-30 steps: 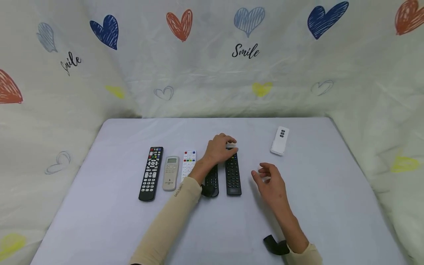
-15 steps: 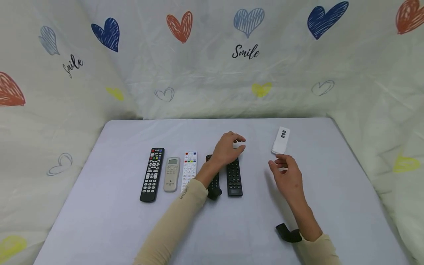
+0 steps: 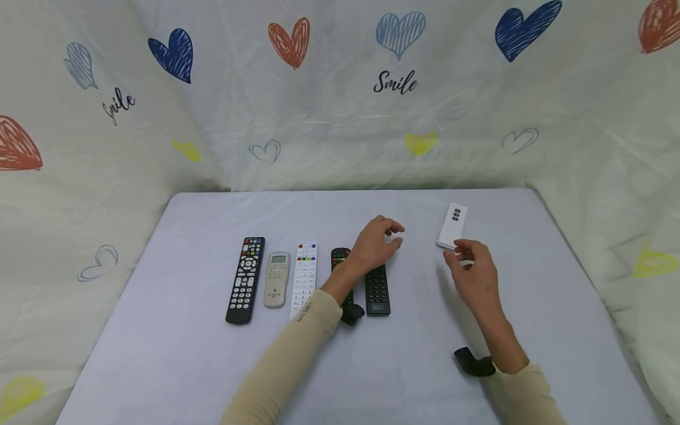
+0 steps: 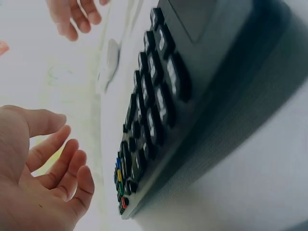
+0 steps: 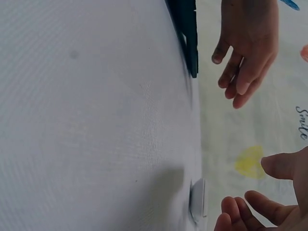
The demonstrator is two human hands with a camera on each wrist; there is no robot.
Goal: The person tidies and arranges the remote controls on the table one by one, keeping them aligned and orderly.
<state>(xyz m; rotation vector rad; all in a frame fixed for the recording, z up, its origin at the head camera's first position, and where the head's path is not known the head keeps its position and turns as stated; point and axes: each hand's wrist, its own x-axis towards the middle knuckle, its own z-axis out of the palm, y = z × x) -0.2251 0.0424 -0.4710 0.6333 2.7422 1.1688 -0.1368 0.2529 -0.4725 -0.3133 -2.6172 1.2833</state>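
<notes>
Over the far end of a black remote control point(image 3: 378, 292) hovers my left hand point(image 3: 376, 247), fingers loosely bent with nothing between them. It hides that remote's top in the head view; in the left wrist view the same hand point(image 4: 43, 168) shows a gap between thumb and fingers. My right hand point(image 3: 474, 274) is just in front of a small white remote point(image 3: 452, 224) with three dark buttons, its fingertips overlapping the near end in the head view. Seen from the right wrist, thumb and fingers point(image 5: 269, 209) stand apart, the white remote point(image 5: 198, 199) beyond them.
Left of the hands several remotes lie in a row on the white table point(image 3: 175, 366): a long black one point(image 3: 245, 280), a beige one with a display point(image 3: 277, 280), a white one point(image 3: 304, 271) and another black one point(image 3: 340, 257), partly behind the left forearm. A heart-printed cloth point(image 3: 329, 106) hangs behind.
Both hands have moved right, the left one from the black remote's top end slightly past it. The right hand has also moved farther forward, up to the small white remote. The remotes stay put.
</notes>
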